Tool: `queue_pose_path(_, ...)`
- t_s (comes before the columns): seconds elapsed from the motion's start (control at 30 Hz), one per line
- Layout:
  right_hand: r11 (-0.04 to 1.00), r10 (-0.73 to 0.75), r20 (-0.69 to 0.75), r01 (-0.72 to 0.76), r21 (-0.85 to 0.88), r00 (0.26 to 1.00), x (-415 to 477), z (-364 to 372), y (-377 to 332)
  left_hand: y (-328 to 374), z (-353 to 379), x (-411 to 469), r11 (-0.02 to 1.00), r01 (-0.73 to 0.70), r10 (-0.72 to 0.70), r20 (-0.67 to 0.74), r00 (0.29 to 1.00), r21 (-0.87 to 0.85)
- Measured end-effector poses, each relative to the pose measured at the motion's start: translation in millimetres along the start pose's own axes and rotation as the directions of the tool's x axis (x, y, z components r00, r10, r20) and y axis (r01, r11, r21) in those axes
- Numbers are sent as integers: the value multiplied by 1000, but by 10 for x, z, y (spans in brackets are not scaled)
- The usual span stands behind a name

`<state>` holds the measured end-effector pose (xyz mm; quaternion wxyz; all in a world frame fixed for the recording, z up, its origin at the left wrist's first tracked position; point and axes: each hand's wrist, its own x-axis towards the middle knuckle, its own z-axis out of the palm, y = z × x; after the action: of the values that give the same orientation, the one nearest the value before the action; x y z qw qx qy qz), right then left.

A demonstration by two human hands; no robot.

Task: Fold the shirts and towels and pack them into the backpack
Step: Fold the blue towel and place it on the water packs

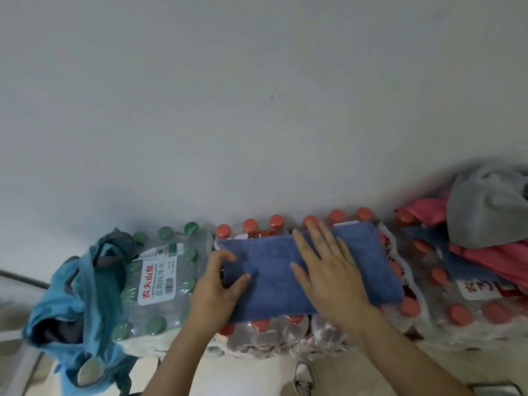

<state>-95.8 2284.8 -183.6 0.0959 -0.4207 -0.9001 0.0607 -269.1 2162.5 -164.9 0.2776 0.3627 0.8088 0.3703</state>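
Note:
A folded blue towel (274, 270) lies flat on shrink-wrapped packs of red-capped bottles (274, 335). My right hand (328, 270) lies flat on the towel's middle with straight fingers. My left hand (217, 284) grips the towel's left edge, thumb on top and fingers curled around the end. A teal backpack (77, 298) sits open at the far left beside the packs. At the right a pile of loose laundry holds a grey cloth (485, 212), a pink garment (491, 258) and a darker blue cloth (463, 267).
A pack of green-capped water bottles (157, 284) stands between the backpack and the towel. A white wall (257, 110) rises right behind the packs. One shoe (304, 378) shows on the beige floor below.

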Motion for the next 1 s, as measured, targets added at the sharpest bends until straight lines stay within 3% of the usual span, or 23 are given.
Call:
queue_pose_path(0.13, 998, -26, 210, 37, -48, 977, -49, 308, -113, -65, 108, -25, 978, -64, 62, 16, 998, 199)
queue_pose_path(0.2, 997, -25, 208, 39, -63, 978, -44, 322, -88, -66, 143, -2, 965, -45, 38, 30, 999, 258)
queue_pose_path(0.43, 998, -65, 116, 68, -18, 991, -13, 316, -299, -145, -94, -56, 979, 16, -9, -33, 999, 204)
queue_pose_path(0.8, 963, -269, 269, 265, 51, 925, 102, 515, -1202, -340, -868, -223, 964, 99, -47, -207, 977, 246)
queue_pose_path(0.9, 952, -305, 248, 297, 68, 920, 115, 505, -1305, -274, -945, -237, 961, 127, -67, -238, 969, 244)
queue_pose_path(0.97, 933, -350, 246, 313, 177, 904, 127, 447, -1302, -164, -973, -223, 956, 153, -89, -248, 965, 251)
queue_pose_path(1.0, 913, -342, 241, 261, 313, 908, 133, 399, -1279, -95, -980, -212, 950, 160, -92, -249, 964, 269)
